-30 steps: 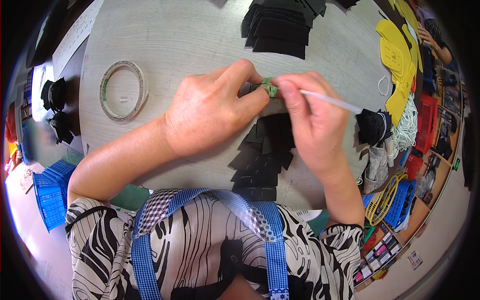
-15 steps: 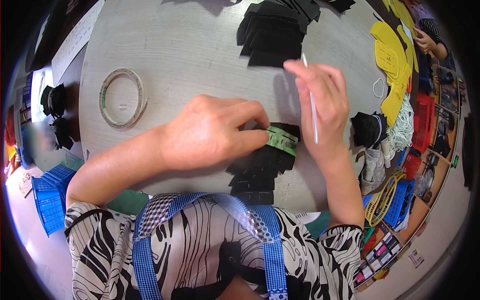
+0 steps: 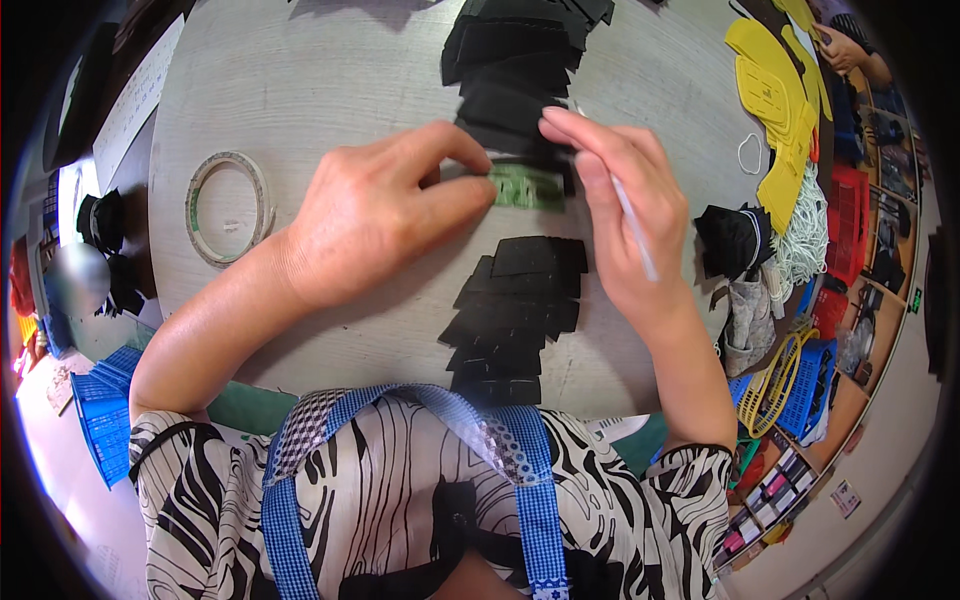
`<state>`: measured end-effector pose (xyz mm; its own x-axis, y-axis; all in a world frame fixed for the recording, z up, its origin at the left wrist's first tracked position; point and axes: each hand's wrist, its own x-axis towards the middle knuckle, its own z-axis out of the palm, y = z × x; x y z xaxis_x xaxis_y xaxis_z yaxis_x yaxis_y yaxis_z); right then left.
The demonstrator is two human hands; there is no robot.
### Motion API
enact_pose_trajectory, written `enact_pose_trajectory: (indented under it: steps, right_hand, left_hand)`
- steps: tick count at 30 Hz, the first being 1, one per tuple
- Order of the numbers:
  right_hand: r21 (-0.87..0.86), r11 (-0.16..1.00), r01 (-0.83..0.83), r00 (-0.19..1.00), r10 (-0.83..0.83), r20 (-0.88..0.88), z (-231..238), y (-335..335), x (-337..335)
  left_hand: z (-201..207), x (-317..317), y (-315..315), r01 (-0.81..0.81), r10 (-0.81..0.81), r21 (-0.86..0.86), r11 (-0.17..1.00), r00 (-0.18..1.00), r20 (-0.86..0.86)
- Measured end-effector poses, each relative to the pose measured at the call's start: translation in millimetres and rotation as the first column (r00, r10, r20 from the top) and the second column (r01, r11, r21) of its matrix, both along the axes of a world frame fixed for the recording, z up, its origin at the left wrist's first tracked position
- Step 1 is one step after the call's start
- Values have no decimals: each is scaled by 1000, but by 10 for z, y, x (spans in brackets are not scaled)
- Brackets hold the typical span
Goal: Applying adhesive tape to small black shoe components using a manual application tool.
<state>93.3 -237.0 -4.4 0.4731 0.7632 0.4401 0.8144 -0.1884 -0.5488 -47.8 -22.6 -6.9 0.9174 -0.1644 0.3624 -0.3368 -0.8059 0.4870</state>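
Observation:
Pinched in my left hand (image 3: 365,215) is the left end of a small green slotted template (image 3: 532,190), blurred by motion. It is held over the table just in front of the far stack of overlapping black pieces (image 3: 508,62). A thin white pen-like stick (image 3: 634,225) is gripped in my right hand (image 3: 640,205), right of the template, and its lower end slants toward me. Nearer to my body a second row of overlapping black pieces (image 3: 518,300) lies fanned out, with small light marks on some edges.
A tape roll (image 3: 190,205) lies flat at the left. To the right are yellow cut pieces (image 3: 770,105), a tied black bundle (image 3: 730,240) and a heap of white cord (image 3: 803,235). Blue baskets (image 3: 102,425) stand beyond the left edge. Another person's hand (image 3: 842,48) shows far right.
My left hand has lifted the green template off the near row and carried it away from me, toward the far stack. My right hand has shifted slightly left, still holding the stick.

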Motion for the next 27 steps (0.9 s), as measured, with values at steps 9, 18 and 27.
enact_pose_trajectory:
  steps: [9,18,27]
  right_hand:
    - [23,987,161,879,-132,-458,152,-276,-94]
    - [61,964,259,780,-171,-602,145,-338,-425]
    - [-59,990,128,956,-139,-259,83,-220,-463]
  left_hand:
    - [99,-71,-3,41,-41,-40,998,999,-13]
    - [23,-31,-97,11,-12,-27,1000,1000,-21]
    - [6,-57,-98,15,-14,27,1000,1000,-12]
